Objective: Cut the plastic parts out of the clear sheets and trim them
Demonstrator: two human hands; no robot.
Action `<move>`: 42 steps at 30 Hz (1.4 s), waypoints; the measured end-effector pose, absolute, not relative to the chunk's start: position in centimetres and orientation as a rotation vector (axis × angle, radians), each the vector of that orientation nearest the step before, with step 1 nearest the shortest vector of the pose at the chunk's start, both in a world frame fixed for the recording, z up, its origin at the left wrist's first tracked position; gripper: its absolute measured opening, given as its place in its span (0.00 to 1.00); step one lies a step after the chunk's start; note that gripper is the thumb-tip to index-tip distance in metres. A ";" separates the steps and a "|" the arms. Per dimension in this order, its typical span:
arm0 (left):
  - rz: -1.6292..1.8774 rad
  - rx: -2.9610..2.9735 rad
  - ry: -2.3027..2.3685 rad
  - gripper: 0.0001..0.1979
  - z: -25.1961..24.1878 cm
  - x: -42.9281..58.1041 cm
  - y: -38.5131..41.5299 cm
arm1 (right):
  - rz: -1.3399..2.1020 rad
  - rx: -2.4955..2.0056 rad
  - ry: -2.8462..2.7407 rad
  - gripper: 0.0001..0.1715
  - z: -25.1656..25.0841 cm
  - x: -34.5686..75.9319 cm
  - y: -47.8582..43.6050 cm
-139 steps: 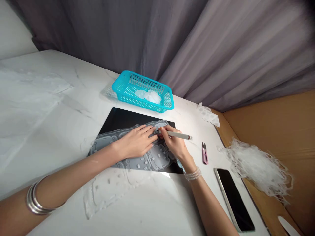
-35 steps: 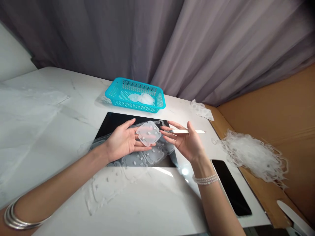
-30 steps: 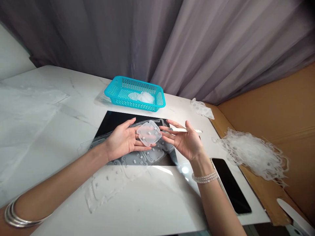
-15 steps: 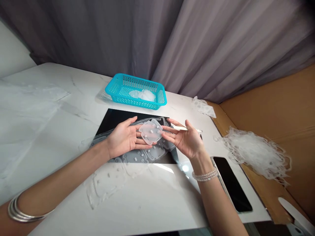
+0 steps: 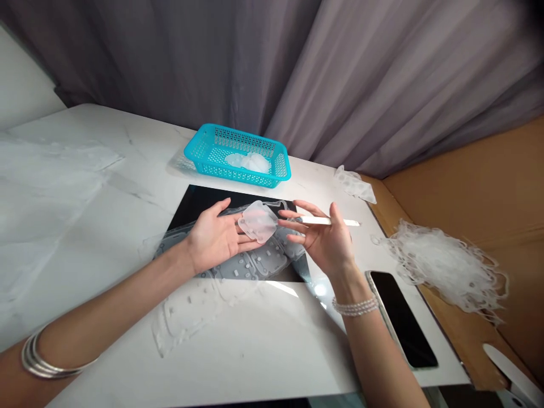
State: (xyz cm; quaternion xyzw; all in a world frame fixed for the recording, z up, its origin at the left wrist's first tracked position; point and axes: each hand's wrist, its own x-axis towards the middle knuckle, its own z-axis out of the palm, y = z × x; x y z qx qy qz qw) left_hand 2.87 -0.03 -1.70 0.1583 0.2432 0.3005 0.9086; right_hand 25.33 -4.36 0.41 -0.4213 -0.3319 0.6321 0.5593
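Note:
My left hand (image 5: 221, 235) is palm up, with a thin, translucent, frosted rubbery piece (image 5: 259, 222) resting on its fingers. The piece has rounded lobes, and a smooth face is turned up. My right hand (image 5: 321, 232) holds a slim white pen-shaped tool (image 5: 327, 221) between thumb and fingers, its grey tip pointing left. Its other fingers are spread, close to the piece's right edge. Beneath both hands, a clear molded sheet (image 5: 238, 269) with small raised studs lies partly over a black mat (image 5: 204, 198).
Beyond the mat stands a blue perforated basket (image 5: 238, 174) with frosted pieces inside. A phone (image 5: 403, 320) lies at right. A tangle of translucent strips (image 5: 446, 266) rests on cardboard (image 5: 480, 187). Another frosted sheet (image 5: 355, 186) is near the curtain (image 5: 255, 62); clear film (image 5: 42, 187) covers the left.
The frosted piece has been turned: studs showed on it before, and now a smooth face shows. My right fingers have drawn slightly away from it, and more of the white tool is visible.

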 end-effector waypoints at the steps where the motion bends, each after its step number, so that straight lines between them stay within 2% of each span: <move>1: 0.616 0.331 0.492 0.35 -1.8 2.8 0.1 | 1.451 -1.009 -0.728 0.36 0.3 25.8 -4.2; 6: 0.570 0.359 0.446 0.37 -2.0 2.6 0.2 | 1.411 -1.063 -0.525 0.39 -0.2 27.4 -3.6; 19: 0.510 0.404 0.541 0.36 -1.2 3.0 -0.2 | 1.587 -1.051 -0.555 0.39 -0.3 26.0 -3.7; 23: 0.546 0.464 0.659 0.33 -1.3 3.3 -0.3 | 1.678 -1.076 -0.571 0.37 -0.4 24.9 -3.6; 27: 0.711 0.429 0.790 0.29 -1.9 3.3 0.0 | 1.573 -1.044 -0.575 0.35 0.8 24.5 -1.1; 32: 0.777 0.504 0.834 0.26 -2.0 3.4 -0.3 | 1.279 -0.994 -0.543 0.35 3.8 23.9 7.4; 37: 0.797 0.960 0.918 0.22 -2.5 3.9 -1.2 | 1.040 -1.143 -0.475 0.34 4.0 24.8 12.0; 42: 0.693 2.058 0.832 0.18 -3.9 3.9 -2.7 | 0.929 -1.221 -0.786 0.38 0.6 26.9 4.7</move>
